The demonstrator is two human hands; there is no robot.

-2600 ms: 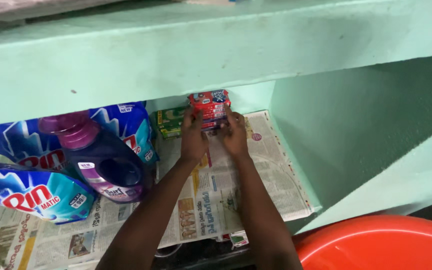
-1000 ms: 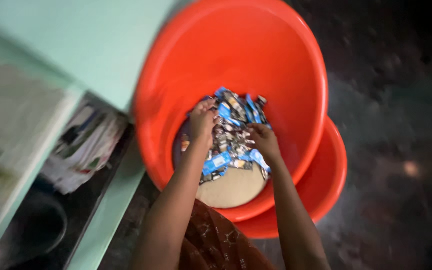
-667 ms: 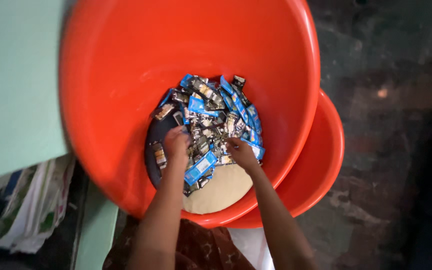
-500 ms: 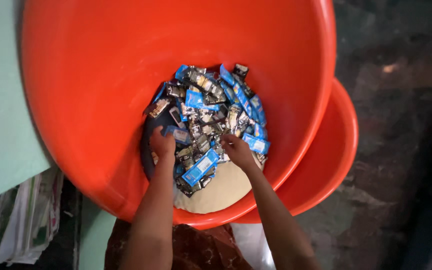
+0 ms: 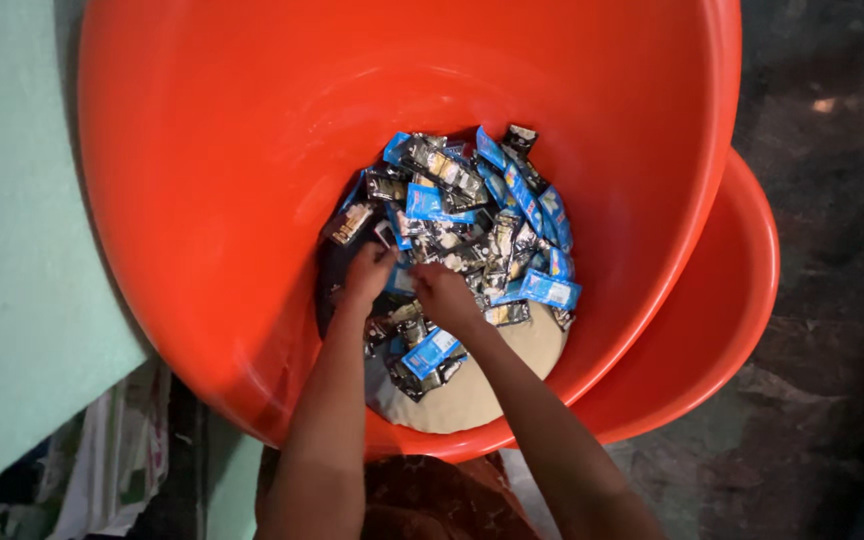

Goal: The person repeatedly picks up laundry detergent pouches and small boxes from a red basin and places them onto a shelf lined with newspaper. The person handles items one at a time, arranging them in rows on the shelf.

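Reaching into orange tub (image 5: 202, 200) | both hands meeting on sachet pile (image 5: 472, 215), which is lying just beyond fingertips | left hand (image 5: 370, 272) and right hand (image 5: 442, 295) equally near, fingers curling onto sachets, grip unconfirmed

two orange tubs (image 5: 202, 200), many small sachets (image 5: 472, 215), two hands (image 5: 442, 295)

A loose heap of small blue, silver and black sachets (image 5: 467, 225) lies jumbled at the bottom of a deep orange plastic tub (image 5: 252, 150), overlapping at all angles.
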